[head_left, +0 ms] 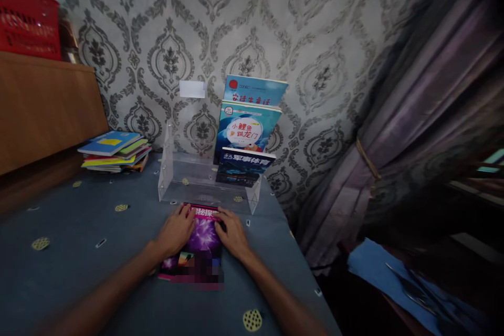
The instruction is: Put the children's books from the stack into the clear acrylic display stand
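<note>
A purple and pink magazine (205,235) lies on the table in front of me, white Chinese lettering along its top and its lower part pixelated. My left hand (178,230) rests on the upper left of its cover, fingers stretched forward over it. On the opposite side, my right hand (233,232) touches the upper right edge, fingers extended and thumb apart. Just beyond stands a clear acrylic stepped rack (166,170). Its right side holds a dark-blue book (246,168), a teal book with a round white title patch (249,128) and a light-blue book (255,90), tiered one behind another.
A stack of books (114,151) sits at the back left of the patterned blue tablecloth (79,252). Beside it are a wooden cabinet (47,110) and a red basket (29,18). Purple curtains (342,205) hang beyond the table's right edge, near a blue cloth (389,278).
</note>
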Motion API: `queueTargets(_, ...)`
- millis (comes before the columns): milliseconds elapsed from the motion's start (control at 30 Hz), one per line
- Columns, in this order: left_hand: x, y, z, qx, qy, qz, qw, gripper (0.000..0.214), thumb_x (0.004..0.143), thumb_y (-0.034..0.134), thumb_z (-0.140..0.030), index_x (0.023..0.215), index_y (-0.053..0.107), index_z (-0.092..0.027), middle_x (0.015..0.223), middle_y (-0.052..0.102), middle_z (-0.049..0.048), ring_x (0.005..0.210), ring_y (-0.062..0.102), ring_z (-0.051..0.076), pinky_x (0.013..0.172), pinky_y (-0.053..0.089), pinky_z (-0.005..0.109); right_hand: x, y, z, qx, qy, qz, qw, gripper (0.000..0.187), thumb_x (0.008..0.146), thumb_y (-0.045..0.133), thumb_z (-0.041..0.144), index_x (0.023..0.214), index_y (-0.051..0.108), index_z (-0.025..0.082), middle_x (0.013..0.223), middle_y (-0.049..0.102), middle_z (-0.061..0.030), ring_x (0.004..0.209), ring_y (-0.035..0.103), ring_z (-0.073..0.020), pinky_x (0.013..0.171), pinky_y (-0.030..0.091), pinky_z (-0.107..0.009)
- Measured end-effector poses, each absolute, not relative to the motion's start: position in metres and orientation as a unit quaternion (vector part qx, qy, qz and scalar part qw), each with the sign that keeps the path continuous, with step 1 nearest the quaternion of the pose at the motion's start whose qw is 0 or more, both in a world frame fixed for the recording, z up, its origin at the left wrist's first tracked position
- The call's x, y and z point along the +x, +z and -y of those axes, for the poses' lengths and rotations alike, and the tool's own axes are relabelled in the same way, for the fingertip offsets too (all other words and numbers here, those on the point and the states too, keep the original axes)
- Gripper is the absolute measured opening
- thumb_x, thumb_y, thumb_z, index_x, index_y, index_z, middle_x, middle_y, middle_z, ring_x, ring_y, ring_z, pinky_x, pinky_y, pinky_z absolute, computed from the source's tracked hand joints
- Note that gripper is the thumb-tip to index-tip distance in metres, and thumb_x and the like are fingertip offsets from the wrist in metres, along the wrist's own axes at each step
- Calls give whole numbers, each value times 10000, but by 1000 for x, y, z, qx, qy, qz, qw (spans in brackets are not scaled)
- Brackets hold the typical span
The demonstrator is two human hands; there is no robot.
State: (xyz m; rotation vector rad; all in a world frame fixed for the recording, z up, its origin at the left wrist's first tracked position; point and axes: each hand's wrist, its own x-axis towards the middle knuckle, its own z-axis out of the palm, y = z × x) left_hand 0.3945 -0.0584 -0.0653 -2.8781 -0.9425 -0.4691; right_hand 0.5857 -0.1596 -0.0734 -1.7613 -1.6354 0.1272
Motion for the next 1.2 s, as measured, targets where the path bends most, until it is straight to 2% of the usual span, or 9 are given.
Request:
queueTargets(167,387,-66,53,-956,-178,232,12,339,1020,408,-237,1312,570,-181,1322,601,126,1289,526,291,1079,462,491,585,-73,166,-683,35,620,384,297,896,532,202,1109,738,190,1254,689,-131,1201,610,-276,1073,441,-474)
queueTargets(333,376,-48,50,-980,-149,129,-19,358,1016,434,-221,1354,552,-204,1327,603,99,1322,511,248,1133,427,429,585,-77,177,-693,38,597,403,310,896,515,212,1120,728,181,1200,693,-143,1178,615,-288,1049,464,-482)
queueTargets(467,381,-32,65,-979,-110,171,-5,343,999,448,-181,1312,585,-204,1329,615,105,1310,518,269,1113,425,459,582,-81,187,-676,52,605,418,293,922,502,237,1113,722,208,1218,682,-134,1168,618,-288,1030,483,-485)
queueTargets(567,394,-23,92,-968,-63,244,14,334,1009,478,-332,1241,624,-141,1295,629,160,1222,565,323,1030,466,495,581,-83,191,-675,52,600,426,290,918,508,242,1120,715,213,1250,666,-135,1203,603,-293,1041,480,-489)
queueTargets(667,409,-16,125,-959,-35,281,18,527,924,576,-561,1225,639,-133,1265,636,196,1201,561,380,995,465,536,582,-82,192,-678,58,598,424,309,908,504,225,1141,706,212,1265,656,-133,1213,599,-285,1051,476,-477)
queueTargets(733,417,-12,141,-958,-13,286,16,626,875,624,-593,1267,621,-105,1279,621,230,1214,547,416,968,471,548,582,-79,191,-678,68,599,420,322,907,497,219,1154,702,201,1254,660,-136,1209,599,-281,1059,470,-470)
queueTargets(900,427,-2,151,-957,31,290,8,613,862,632,-457,1320,589,-52,1285,605,288,1190,564,457,830,531,493,583,-72,192,-671,86,596,432,338,909,484,204,1170,697,193,1210,677,-127,1166,617,-267,1036,481,-452)
queueTargets(1100,433,5,150,-966,47,254,17,516,818,593,-222,1284,582,-3,1158,671,295,1070,661,382,940,492,505,582,-70,192,-662,89,592,451,335,900,491,194,1159,702,210,1163,688,-103,1119,628,-247,1007,492,-420)
queueTargets(1200,436,8,154,-967,61,249,13,506,825,555,-158,1299,552,19,1130,677,304,1055,672,381,898,513,499,582,-72,191,-667,81,581,459,339,883,505,196,1166,693,209,1163,683,-103,1100,628,-244,988,501,-407)
